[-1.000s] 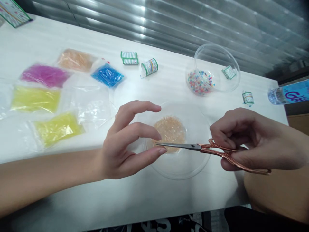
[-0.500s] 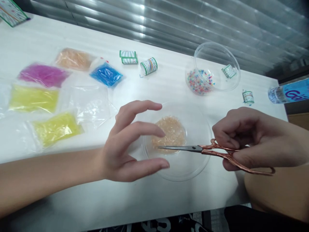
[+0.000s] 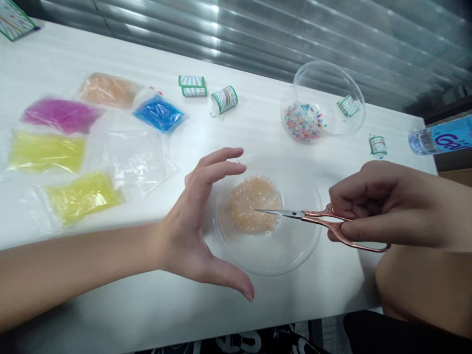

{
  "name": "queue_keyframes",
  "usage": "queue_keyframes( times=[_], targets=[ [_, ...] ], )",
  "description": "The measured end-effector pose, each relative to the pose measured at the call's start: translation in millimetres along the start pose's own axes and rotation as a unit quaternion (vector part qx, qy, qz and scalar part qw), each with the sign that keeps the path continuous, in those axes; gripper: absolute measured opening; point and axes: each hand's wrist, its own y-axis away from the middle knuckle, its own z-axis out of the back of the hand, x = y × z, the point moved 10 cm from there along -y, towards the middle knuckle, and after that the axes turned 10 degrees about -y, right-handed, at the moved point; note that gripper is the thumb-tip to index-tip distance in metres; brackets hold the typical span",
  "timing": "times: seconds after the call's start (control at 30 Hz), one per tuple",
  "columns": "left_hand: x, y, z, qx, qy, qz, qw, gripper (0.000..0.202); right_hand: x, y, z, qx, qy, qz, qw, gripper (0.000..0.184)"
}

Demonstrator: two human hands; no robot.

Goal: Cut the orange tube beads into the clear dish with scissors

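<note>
Left hand (image 3: 190, 236): fingers spread wide, thumb well apart, at left edge of clear round plastic bowl (image 3: 271, 271). Right hand (image 3: 387, 206): fingers pinching slim copper-handled metal scissors (image 3: 297, 215), blades together, tips above pale-orange translucent shreds (image 3: 254, 196) in bowl. Further left: 2 yellow-filled clear plastic bags (image 3: 47, 150) flat on white table (image 3: 155, 309).

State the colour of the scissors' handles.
Shiny copper: the scissors' handles show best in the head view, at the right hand.

A white table (image 3: 206, 314) bears a round clear plastic bowl (image 3: 280, 253), a taller clear plastic tub (image 3: 324, 105), transparent plastic bags (image 3: 46, 151) filled yellow, purple, orange and blue, and curled, green-edged white printed wrappers (image 3: 224, 100)
</note>
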Motion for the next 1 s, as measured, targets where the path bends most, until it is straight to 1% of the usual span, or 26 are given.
queue_keyframes(
  times=[0.03, 0.1, 0.17, 0.27, 0.33, 0.4, 0.5, 0.63, 0.8, 1.0],
  targets=[
    [0, 0, -0.7, 0.003, 0.0, -0.001, 1.0, 0.127, 1, 0, 1, -0.015, 0.017, 0.011, 1.0, 0.031],
    [-1, 0, -1.6, 0.006, 0.002, -0.007, 1.0, 0.128, 5, 0, 5, -0.066, 0.059, 0.034, 0.996, 0.026],
    [-1, 1, -2.4, 0.008, 0.003, -0.01, 1.0, 0.128, 15, 1, 5, -0.119, 0.106, 0.063, 0.985, 0.024],
    [0, 1, -3.2, 0.005, -0.003, -0.009, 1.0, 0.126, 37, 4, 3, -0.201, 0.187, 0.11, 0.955, 0.023],
    [0, 2, -3.3, 0.002, -0.003, -0.009, 1.0, 0.124, 48, 3, -1, -0.23, 0.233, 0.119, 0.937, 0.023],
    [-2, 2, -3.0, -0.002, 0.0, -0.016, 1.0, 0.123, 51, -1, -6, -0.227, 0.266, 0.107, 0.931, 0.025],
    [-4, 3, -3.2, 0.0, -0.006, -0.02, 1.0, 0.123, 50, -6, -10, -0.218, 0.287, 0.091, 0.928, 0.028],
    [-3, 4, -5.6, 0.017, -0.017, -0.003, 1.0, 0.125, 46, -10, -11, -0.216, 0.288, 0.085, 0.929, 0.029],
    [-4, 4, -5.1, 0.019, -0.015, -0.003, 1.0, 0.126, 45, -12, -12, -0.21, 0.285, 0.085, 0.931, 0.03],
    [-4, 3, -3.3, 0.023, -0.024, -0.001, 0.999, 0.124, 47, -13, -13, -0.2, 0.271, 0.103, 0.936, 0.03]
  ],
)
